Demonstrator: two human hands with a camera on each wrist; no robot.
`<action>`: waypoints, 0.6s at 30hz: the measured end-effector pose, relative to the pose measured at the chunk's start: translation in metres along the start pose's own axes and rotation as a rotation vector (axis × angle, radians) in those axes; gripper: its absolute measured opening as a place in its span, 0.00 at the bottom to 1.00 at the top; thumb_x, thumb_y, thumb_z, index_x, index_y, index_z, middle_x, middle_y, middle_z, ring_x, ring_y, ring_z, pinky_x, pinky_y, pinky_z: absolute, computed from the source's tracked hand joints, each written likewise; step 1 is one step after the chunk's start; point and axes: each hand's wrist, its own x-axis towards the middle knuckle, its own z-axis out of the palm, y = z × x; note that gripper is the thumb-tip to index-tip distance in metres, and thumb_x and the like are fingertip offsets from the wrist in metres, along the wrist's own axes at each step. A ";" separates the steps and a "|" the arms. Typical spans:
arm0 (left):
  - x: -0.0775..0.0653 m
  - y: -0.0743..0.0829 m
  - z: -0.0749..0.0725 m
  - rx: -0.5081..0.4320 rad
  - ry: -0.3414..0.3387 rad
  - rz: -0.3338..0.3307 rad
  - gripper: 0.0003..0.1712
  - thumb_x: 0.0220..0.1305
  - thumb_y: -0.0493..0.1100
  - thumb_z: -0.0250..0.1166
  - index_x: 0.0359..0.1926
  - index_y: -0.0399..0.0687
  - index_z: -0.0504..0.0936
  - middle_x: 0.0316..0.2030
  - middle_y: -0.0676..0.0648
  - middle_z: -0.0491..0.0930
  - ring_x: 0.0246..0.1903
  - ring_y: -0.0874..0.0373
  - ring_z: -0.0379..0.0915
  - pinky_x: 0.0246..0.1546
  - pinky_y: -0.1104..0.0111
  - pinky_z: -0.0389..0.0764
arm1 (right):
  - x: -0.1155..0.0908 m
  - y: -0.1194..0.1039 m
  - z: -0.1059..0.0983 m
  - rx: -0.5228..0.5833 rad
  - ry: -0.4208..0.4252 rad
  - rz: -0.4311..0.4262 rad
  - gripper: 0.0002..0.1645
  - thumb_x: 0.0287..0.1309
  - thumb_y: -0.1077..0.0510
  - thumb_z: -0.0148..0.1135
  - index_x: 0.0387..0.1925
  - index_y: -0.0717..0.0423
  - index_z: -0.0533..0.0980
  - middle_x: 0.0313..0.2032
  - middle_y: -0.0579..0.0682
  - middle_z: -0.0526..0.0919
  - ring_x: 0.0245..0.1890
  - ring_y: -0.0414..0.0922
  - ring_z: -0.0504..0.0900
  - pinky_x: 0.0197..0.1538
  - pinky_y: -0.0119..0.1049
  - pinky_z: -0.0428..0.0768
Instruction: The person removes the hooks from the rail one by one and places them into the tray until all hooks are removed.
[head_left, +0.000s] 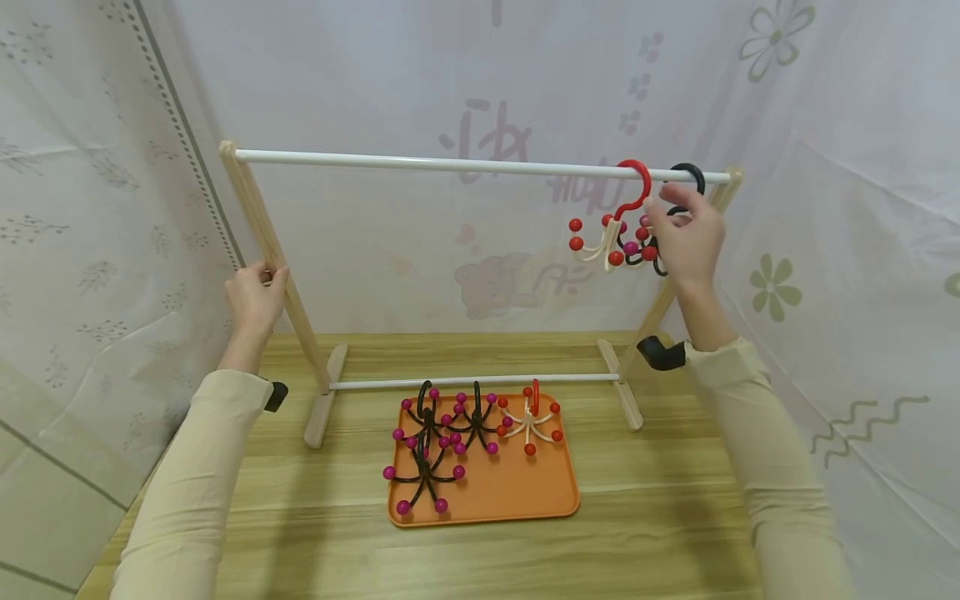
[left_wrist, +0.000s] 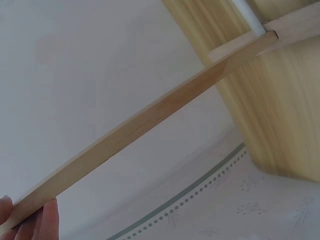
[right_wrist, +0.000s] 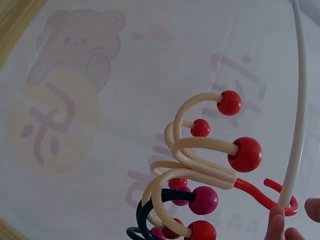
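A wooden rack post (head_left: 258, 212) is gripped by my left hand (head_left: 257, 296), thumb on one side and fingers on the other in the left wrist view. High on the right, a cream multi-arm hanger (head_left: 611, 242) with red ball tips hangs by its red hook (right_wrist: 291, 205) from the white rod (head_left: 450, 164). My right hand (head_left: 690, 237) is beside that hook; in the right wrist view a fingertip is right at it and another digit stands apart. Partly behind my right hand, a black hanger (head_left: 688, 171) with magenta balls hangs from the same rod.
Below the rack, an orange tray (head_left: 517, 492) on the wooden table (head_left: 637, 517) holds several black hangers (head_left: 425, 471) with magenta balls and one cream hanger (head_left: 529, 423) with red balls. A lower white bar (head_left: 375, 384) joins the rack's feet. Printed curtains (head_left: 360, 250) surround the table.
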 end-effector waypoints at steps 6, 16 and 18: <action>-0.001 0.001 -0.001 0.005 -0.005 -0.004 0.16 0.65 0.42 0.49 0.34 0.29 0.73 0.41 0.29 0.75 0.43 0.38 0.71 0.38 0.54 0.72 | 0.009 0.001 0.000 -0.058 -0.087 0.057 0.23 0.52 0.50 0.60 0.47 0.59 0.75 0.37 0.52 0.78 0.25 0.38 0.78 0.28 0.25 0.74; 0.000 0.000 0.001 0.015 0.011 0.008 0.17 0.65 0.42 0.49 0.34 0.29 0.74 0.39 0.29 0.75 0.39 0.39 0.72 0.37 0.54 0.72 | 0.021 -0.005 -0.002 -0.030 -0.156 0.140 0.24 0.53 0.52 0.60 0.48 0.62 0.74 0.34 0.51 0.78 0.28 0.43 0.80 0.38 0.31 0.75; 0.000 0.000 0.001 0.014 0.015 0.007 0.16 0.64 0.42 0.49 0.34 0.29 0.74 0.39 0.29 0.75 0.39 0.38 0.72 0.37 0.54 0.72 | 0.023 -0.004 -0.001 -0.045 -0.161 0.141 0.24 0.53 0.51 0.59 0.48 0.62 0.74 0.35 0.52 0.79 0.29 0.44 0.80 0.39 0.32 0.75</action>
